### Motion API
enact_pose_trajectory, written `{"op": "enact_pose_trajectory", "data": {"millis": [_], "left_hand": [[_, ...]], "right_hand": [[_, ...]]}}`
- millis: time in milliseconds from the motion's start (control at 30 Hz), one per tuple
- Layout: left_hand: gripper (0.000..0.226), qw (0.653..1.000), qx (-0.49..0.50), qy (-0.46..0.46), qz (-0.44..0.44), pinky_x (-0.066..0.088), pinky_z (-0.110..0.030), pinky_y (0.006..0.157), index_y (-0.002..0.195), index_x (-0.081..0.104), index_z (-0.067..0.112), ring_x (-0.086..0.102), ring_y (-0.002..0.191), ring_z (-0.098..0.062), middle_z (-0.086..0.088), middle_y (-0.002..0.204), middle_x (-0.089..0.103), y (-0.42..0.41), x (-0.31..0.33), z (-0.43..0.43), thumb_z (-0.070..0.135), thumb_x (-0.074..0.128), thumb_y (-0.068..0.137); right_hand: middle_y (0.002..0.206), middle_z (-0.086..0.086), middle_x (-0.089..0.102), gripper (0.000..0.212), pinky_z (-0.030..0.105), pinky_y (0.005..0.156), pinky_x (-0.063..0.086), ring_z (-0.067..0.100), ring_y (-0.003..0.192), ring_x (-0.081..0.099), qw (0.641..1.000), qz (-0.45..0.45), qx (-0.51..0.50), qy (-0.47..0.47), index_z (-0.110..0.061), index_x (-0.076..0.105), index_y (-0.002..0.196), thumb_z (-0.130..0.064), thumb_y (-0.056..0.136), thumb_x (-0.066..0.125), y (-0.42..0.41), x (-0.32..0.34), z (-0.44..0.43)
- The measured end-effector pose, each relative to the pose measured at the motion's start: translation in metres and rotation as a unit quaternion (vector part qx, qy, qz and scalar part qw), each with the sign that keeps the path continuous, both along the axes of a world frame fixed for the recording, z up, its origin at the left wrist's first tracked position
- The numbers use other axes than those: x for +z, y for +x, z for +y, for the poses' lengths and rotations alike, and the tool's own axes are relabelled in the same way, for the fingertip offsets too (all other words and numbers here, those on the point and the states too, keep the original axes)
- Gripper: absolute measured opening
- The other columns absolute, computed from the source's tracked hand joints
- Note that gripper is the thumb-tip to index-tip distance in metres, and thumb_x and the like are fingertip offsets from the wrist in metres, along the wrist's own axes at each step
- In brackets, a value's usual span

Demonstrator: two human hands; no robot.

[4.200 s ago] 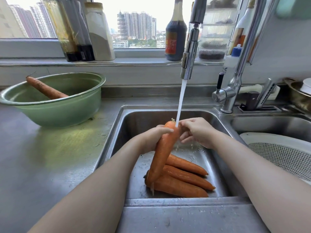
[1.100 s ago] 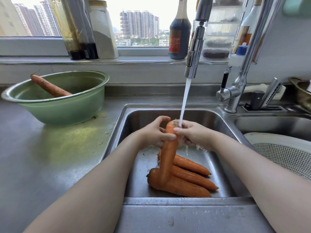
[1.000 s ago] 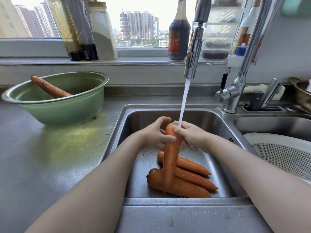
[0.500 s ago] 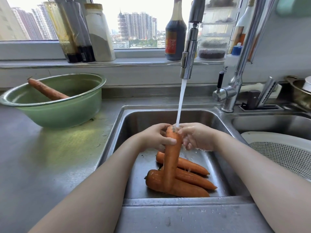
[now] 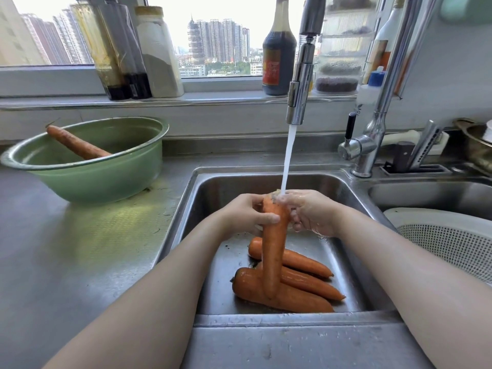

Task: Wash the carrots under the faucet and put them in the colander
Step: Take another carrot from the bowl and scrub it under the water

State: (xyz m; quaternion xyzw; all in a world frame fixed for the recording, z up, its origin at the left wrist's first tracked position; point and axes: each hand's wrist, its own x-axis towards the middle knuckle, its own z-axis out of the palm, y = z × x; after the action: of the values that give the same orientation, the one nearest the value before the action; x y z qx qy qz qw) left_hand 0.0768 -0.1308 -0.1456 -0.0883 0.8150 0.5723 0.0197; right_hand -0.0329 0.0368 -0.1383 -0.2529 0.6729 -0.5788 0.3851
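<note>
Rinsing goes on: the left hand (image 5: pixel 247 214) grasps the carrot (image 5: pixel 273 251) near its top, holding it almost upright over the sink (image 5: pixel 213 187). The right hand (image 5: pixel 311 211) curls its fingers round the crown under the stream (image 5: pixel 288 158). Four seconds ago the carrot was tilted, and rubbing stays at the crown. Judgement: washing unfinished. Three carrots (image 5: pixel 306 283) lie on the sink floor and another carrot (image 5: pixel 77 145) in the bowl (image 5: pixel 106 177). None shows in the colander (image 5: pixel 452 241).

Left forearm (image 5: pixel 159 302) and right forearm (image 5: pixel 399 275) bare, entering from 7 and 5 o'clock. Left hand (image 5: pixel 247 214) bare; right hand (image 5: pixel 311 213) wet.
</note>
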Motion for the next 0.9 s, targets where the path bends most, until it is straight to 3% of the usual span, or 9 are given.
{"op": "enact_pose_trajectory", "data": {"millis": [133,267,433,667,900], "left_hand": [[0.040,1.000,0.003,0.009,-0.006,0.065,-0.038,0.080,0.128,0.067,0.016,0.077,0.099,-0.022,-0.006,0.115,0.075,-0.001,0.001,0.002,0.018,0.080,0.090],[0.044,1.000,0.015,-0.004,-0.003,0.065,-0.046,0.084,0.129,0.067,0.014,0.077,0.100,-0.025,-0.008,0.114,0.075,-0.002,-0.001,0.002,0.019,0.082,0.088],[0.041,1.000,0.021,-0.019,-0.003,0.064,-0.047,0.085,0.124,0.071,0.014,0.077,0.099,-0.024,-0.007,0.111,0.076,-0.004,-0.002,-0.002,0.019,0.085,0.085],[0.046,0.999,0.010,-0.031,-0.016,0.065,-0.042,0.084,0.126,0.071,0.016,0.078,0.096,-0.020,-0.005,0.109,0.078,-0.002,-0.001,-0.003,0.020,0.087,0.083],[0.047,0.999,0.024,-0.039,-0.003,0.065,-0.043,0.085,0.125,0.073,0.013,0.078,0.095,-0.020,-0.006,0.106,0.078,-0.004,-0.001,-0.003,0.019,0.088,0.081]], "right_hand": [[0.074,0.004,0.047,0.029,0.020,0.049,0.043,0.011,0.061,0.040,0.999,-0.029,0.035,-0.012,-0.011,0.071,0.124,-0.004,0.105,0.050,-0.002,0.002,0.006],[0.058,-0.003,0.046,0.021,0.020,0.049,0.040,0.007,0.051,0.040,1.000,-0.004,0.012,0.003,-0.015,0.074,0.115,-0.009,0.105,0.055,0.003,0.003,0.005],[0.058,-0.002,0.046,0.025,0.024,0.049,0.038,0.009,0.049,0.039,0.998,0.050,-0.035,0.030,-0.021,0.076,0.097,-0.012,0.105,0.054,0.009,0.003,-0.004],[0.064,-0.002,0.047,0.031,0.022,0.053,0.040,0.008,0.057,0.041,0.999,-0.032,0.034,0.018,-0.011,0.070,0.127,-0.005,0.106,0.047,0.001,0.001,0.006],[0.060,-0.004,0.051,0.022,0.025,0.052,0.040,0.008,0.049,0.041,0.996,0.072,-0.036,0.048,-0.018,0.078,0.113,-0.027,0.105,0.060,0.008,-0.003,-0.007]]}}
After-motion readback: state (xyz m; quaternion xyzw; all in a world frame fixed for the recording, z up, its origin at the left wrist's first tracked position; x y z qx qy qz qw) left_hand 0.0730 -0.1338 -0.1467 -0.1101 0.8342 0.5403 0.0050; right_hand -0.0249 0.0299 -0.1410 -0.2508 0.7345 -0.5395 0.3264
